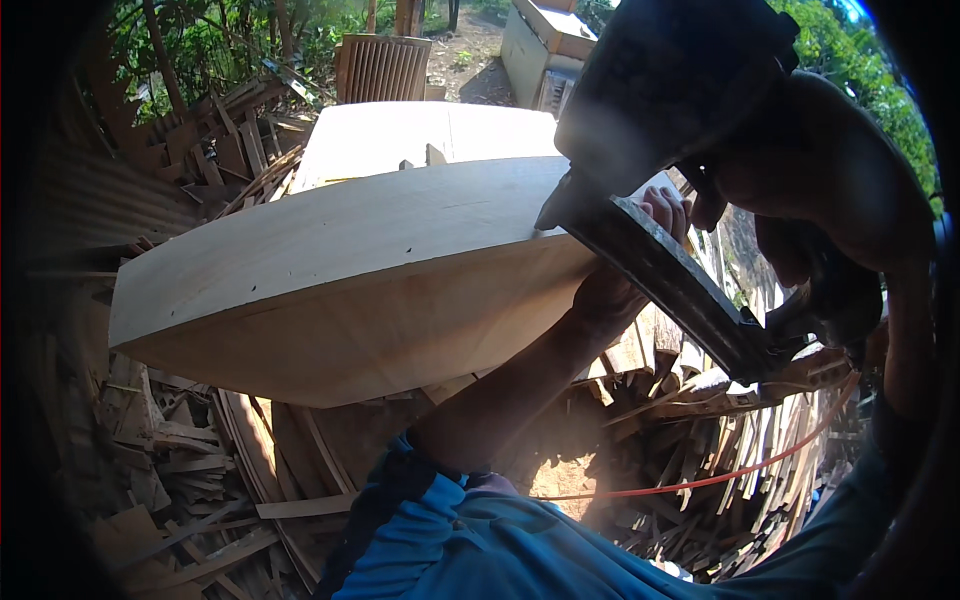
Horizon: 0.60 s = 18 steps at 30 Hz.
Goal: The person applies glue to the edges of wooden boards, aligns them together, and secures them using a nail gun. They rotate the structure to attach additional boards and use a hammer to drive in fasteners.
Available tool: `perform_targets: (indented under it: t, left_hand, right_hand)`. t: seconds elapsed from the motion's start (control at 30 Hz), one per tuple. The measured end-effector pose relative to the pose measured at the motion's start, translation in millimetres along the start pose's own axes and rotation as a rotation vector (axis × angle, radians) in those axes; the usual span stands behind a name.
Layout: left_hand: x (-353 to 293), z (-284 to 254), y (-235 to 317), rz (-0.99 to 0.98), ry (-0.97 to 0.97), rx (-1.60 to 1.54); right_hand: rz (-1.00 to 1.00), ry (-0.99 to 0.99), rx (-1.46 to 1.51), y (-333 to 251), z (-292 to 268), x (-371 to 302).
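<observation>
A large pale wooden box (350, 230) lies across the middle of the view, its long side board facing up and a broad panel facing me. Small dark marks dot that board near its lower edge. My right hand (825, 165) is closed round the handle of a dark nail gun (670, 90). The gun's nose rests at or just above the board near its right end, and its long magazine slants down to the right. Behind the magazine, my left hand (607, 292) grips the right end of the box with curled fingers; the gun partly hides it.
A red air hose (700, 485) curves below the gun. Wood scraps (190, 440) lie heaped at left, and stacked thin strips (740, 450) at right. Beyond the box are a bright pale panel (380, 135), a slatted wooden piece (383, 68) and a pale cabinet (540, 45).
</observation>
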<state>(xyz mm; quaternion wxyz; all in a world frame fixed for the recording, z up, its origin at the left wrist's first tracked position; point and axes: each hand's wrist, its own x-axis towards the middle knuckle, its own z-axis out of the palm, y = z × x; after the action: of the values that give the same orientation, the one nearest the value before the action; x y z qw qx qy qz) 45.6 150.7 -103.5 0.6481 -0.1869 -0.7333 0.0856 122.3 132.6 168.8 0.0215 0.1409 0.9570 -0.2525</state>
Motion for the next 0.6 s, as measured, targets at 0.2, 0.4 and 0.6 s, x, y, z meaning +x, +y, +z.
perform_targets:
  t: [0.2, 0.4, 0.6]
  left_hand:
    - [5.4, -5.0, -4.7, 0.553, 0.089, 0.486]
    - [11.0, -6.2, -13.0, -0.021, 0.051, -0.306]
    - [3.1, -5.2, -17.8, 0.078, 0.094, -0.282]
  right_hand:
    - [-0.065, 0.008, 0.25, 27.4, -7.6, 14.5]
    - [-0.101, -0.036, 0.231, 0.2, -0.8, -3.1]
    - [-0.234, -0.09, 0.133, 27.0, -18.6, 15.4]
